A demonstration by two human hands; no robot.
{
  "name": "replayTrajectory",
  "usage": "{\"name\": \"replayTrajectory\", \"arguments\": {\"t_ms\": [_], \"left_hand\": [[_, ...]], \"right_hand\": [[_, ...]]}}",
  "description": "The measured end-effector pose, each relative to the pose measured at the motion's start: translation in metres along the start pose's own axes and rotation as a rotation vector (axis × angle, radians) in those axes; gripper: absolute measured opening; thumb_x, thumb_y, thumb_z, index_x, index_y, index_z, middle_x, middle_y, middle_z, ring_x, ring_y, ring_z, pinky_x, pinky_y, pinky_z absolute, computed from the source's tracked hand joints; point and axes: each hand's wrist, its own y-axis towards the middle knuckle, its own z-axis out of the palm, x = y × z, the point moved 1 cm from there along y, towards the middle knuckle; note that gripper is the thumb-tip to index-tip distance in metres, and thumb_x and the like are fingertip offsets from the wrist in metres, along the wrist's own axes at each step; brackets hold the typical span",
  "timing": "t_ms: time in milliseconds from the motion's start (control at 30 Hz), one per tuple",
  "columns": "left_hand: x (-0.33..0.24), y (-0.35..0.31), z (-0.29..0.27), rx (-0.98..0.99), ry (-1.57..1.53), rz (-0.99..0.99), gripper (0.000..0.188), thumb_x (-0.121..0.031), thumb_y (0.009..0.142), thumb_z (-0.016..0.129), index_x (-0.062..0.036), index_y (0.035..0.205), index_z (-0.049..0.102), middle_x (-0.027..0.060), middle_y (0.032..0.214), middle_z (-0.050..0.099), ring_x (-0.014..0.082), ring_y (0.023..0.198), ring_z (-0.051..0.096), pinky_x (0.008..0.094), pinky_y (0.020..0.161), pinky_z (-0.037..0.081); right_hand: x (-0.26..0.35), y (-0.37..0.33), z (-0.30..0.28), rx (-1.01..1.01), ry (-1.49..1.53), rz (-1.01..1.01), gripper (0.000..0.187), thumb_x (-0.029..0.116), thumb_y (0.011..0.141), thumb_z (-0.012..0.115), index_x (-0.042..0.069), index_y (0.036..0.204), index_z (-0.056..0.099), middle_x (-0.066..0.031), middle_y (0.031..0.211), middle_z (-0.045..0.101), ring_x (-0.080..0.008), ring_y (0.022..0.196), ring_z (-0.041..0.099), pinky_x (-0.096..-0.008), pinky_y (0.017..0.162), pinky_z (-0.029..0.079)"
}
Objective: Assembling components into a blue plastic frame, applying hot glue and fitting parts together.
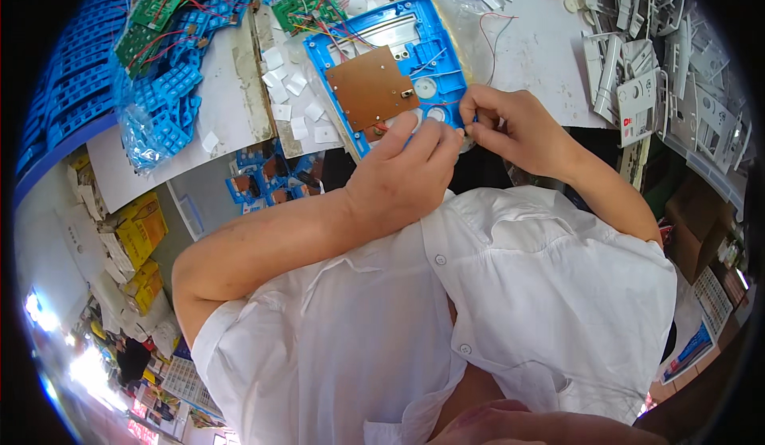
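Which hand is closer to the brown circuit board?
Left. The left hand is by the lower edge of the brown circuit board; the right hand is farther off, at the lower right corner of the blue casing.

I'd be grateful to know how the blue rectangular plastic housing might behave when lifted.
The blue rectangular plastic housing would probably stay stiff, since raised walls edge it. It is likely light for its size, looking like a shallow, open shell. Its balance may be uneven, because the flat brown circuit board covers only part of it.
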Motion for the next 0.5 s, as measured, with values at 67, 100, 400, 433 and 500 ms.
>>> {"name": "replayTrajectory", "arguments": {"t_ms": [67, 100, 400, 433, 500], "left_hand": [[0.010, 0.002, -0.005, -0.010, -0.136, -0.046, 0.041, -0.015, 0.083, 0.066, -0.0067, 0.123, 0.070, 0.0068, 0.116, 0.064, 0.0238, 0.105, 0.060, 0.0468, 0.098, 0.039], [0.015, 0.002, -0.007, -0.016, -0.203, -0.071, 0.040, -0.015, 0.083, 0.068, -0.0072, 0.123, 0.069, 0.0071, 0.115, 0.064, 0.0246, 0.107, 0.060, 0.0470, 0.099, 0.039], [0.049, -0.022, -0.001, -0.286, -0.366, -0.509, 0.037, -0.016, 0.081, 0.078, -0.0051, 0.115, 0.068, 0.0116, 0.118, 0.066, 0.0349, 0.105, 0.061, 0.0455, 0.088, 0.045], [0.048, -0.023, 0.001, -0.285, -0.340, -0.510, 0.037, -0.016, 0.081, 0.077, -0.0050, 0.115, 0.067, 0.0120, 0.120, 0.065, 0.0350, 0.104, 0.061, 0.0457, 0.088, 0.045], [0.049, -0.026, 0.005, -0.276, -0.313, -0.513, 0.038, -0.018, 0.081, 0.077, -0.0051, 0.115, 0.066, 0.0124, 0.124, 0.064, 0.0341, 0.105, 0.060, 0.0462, 0.090, 0.044]], "right_hand": [[0.007, 0.006, -0.008, -0.059, -0.027, -0.088, 0.010, 0.004, 0.091, 0.068, 0.004, 0.100, 0.063, -0.0019, 0.065, 0.055, -0.0083, 0.057, 0.047, -0.0260, 0.054, 0.039], [0.011, 0.011, -0.013, -0.086, -0.040, -0.133, 0.011, 0.004, 0.091, 0.069, 0.004, 0.100, 0.065, -0.0030, 0.066, 0.057, -0.0090, 0.057, 0.050, -0.0261, 0.055, 0.041], [0.063, 0.123, 0.004, -0.335, -0.820, -0.291, 0.022, 0.024, 0.084, 0.073, 0.003, 0.091, 0.072, -0.0152, 0.081, 0.072, -0.0339, 0.074, 0.071, -0.0458, 0.067, 0.057], [0.067, 0.130, 0.006, -0.300, -0.890, -0.243, 0.023, 0.026, 0.084, 0.072, 0.003, 0.090, 0.072, -0.0158, 0.081, 0.072, -0.0358, 0.076, 0.072, -0.0477, 0.068, 0.057], [0.067, 0.136, 0.007, -0.312, -0.914, -0.263, 0.022, 0.024, 0.083, 0.071, 0.003, 0.086, 0.071, -0.0162, 0.078, 0.071, -0.0359, 0.076, 0.072, -0.0475, 0.068, 0.058]]}}
